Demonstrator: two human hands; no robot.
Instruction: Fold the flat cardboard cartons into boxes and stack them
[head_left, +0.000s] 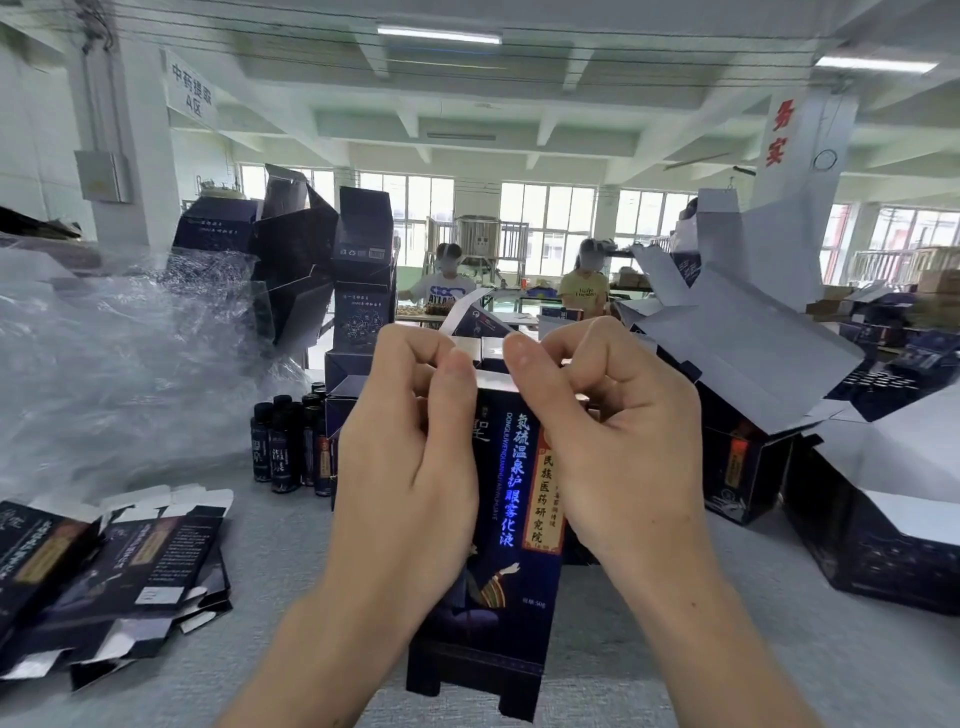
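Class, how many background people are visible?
2: person in white shirt, left of centre; person in yellow shirt, right of centre; others may hide behind folded cardboard cartons.

A: What sits on the left of the grey table (291, 561)?
B: A big heap of crumpled clear plastic film (104, 353). Just beside it stands a cluster of small dark bottles (291, 447), upright (labels too small to read).
A: And further back?
B: 2 people, one in white (447, 288) and one in yellow (584, 291), with a steel tank (478, 239) before the windows (545, 218). A white sign (191, 88) hangs high left.
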